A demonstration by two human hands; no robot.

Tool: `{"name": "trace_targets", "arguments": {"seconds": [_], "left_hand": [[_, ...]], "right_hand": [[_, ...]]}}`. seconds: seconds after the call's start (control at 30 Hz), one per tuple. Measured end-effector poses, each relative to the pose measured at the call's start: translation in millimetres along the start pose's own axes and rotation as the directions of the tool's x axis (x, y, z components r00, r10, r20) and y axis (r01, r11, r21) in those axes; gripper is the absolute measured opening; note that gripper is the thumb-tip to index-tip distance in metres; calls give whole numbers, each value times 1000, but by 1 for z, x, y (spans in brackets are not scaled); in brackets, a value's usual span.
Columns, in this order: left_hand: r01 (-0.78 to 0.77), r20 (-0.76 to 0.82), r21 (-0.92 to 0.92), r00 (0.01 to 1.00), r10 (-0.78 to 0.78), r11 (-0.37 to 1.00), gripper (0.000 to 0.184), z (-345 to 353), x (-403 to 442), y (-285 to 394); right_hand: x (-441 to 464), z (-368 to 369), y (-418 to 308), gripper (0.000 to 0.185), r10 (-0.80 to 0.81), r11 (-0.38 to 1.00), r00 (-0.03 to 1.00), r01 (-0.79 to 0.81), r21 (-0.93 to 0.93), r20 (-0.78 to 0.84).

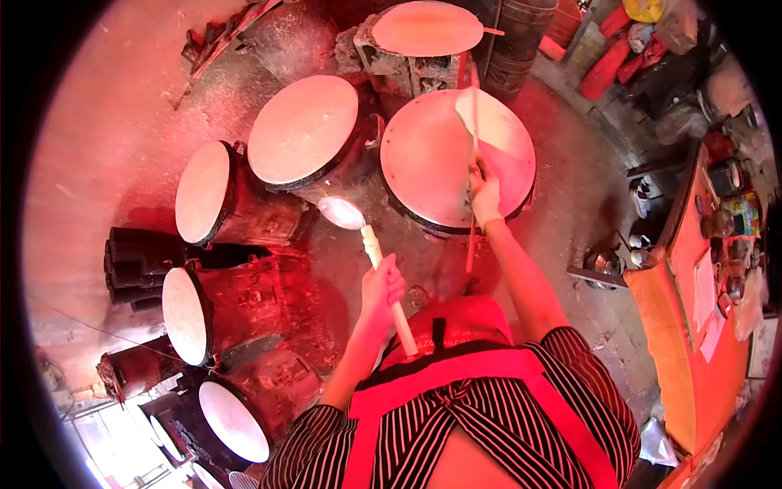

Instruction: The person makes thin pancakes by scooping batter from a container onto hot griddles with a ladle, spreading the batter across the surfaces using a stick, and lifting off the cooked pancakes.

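My left hand (381, 289) is closed round the long pale handle of a ladle (342, 213), whose bowl is coated in something whitish. My right hand (485, 191) grips a long thin stick (471, 244) over a large round griddle (415, 175), its fingers closed. The stick runs across the griddle, past its near edge and beyond its far edge. A pale, thin sheet (497, 126) lies along the stick at the griddle's far right part. Whether the sheet is folded or lifted there, I cannot tell.
More round griddles with pale tops, such as one griddle (303, 130) and another griddle (186, 316), curve round to my left on barrel-like stands. A pale disc (428, 28) rests on blocks at the back. An orange-covered table (684, 359) with jars stands right.
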State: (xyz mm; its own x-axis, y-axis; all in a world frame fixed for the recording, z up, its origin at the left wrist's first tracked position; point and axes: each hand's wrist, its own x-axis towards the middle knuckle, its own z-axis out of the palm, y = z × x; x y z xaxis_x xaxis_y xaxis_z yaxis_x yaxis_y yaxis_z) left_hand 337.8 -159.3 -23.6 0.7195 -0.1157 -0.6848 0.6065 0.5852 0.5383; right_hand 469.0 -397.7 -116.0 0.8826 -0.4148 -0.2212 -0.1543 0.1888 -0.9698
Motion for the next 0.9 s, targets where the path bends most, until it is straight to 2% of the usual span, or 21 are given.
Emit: {"name": "trace_targets", "arguments": {"seconds": [0.07,0.17,0.23,0.3,0.33,0.43,0.47,0.53,0.63,0.67,0.73,0.77,0.83,0.87,0.9], "left_hand": [[46,-18,-24,999,-46,999,18,-31,7,-6],[45,-86,38,995,-41,998,13,-65,7,-11],[15,-110,86,994,-6,996,12,-84,2,-11],[-7,-137,149,990,28,989,13,-93,-6,-12],[-11,-153,163,987,36,987,12,-100,-6,-13],[4,-173,144,985,22,990,13,-107,-8,-15],[-6,-171,145,985,31,989,13,-105,-8,-17],[-40,-161,81,986,52,996,12,-105,-6,-27],[-66,-182,-20,981,61,998,13,-92,-5,-40],[-71,-197,-54,979,59,996,14,-88,-6,-45],[-76,-227,-90,972,54,993,15,-85,-6,-61],[-82,-241,-106,969,54,991,16,-81,-6,-67],[-75,-314,-114,949,36,991,17,-68,-12,-80],[-69,-352,-118,936,23,991,18,-61,-15,-88],[-76,-391,-105,920,29,992,18,-55,-16,-96]], "right_hand": [[-9,-3,-24,40,138,990,979,-138,-9,149],[-38,-50,-27,38,256,965,961,-261,38,107],[-64,-71,-11,40,134,986,987,-124,114,-86],[-65,-83,15,40,25,998,987,-16,63,-156],[-58,-79,23,40,-31,1000,992,30,-7,-125],[-28,-52,25,38,-6,997,1000,5,-72,-10],[-9,-41,30,38,-62,992,998,65,-108,31],[-1,-26,19,38,-49,982,990,71,-176,130],[-11,-32,-31,37,169,966,937,-96,-239,307],[-26,-46,-60,36,242,961,893,-166,-222,380],[-33,-87,-71,36,306,949,843,-233,-214,441],[-25,-109,-67,36,298,951,850,-223,-216,435],[-5,-136,-36,37,138,964,980,-101,-244,142],[15,-144,-17,39,-8,984,998,20,-179,66],[22,-140,-24,40,42,959,992,-6,-282,119]]}}
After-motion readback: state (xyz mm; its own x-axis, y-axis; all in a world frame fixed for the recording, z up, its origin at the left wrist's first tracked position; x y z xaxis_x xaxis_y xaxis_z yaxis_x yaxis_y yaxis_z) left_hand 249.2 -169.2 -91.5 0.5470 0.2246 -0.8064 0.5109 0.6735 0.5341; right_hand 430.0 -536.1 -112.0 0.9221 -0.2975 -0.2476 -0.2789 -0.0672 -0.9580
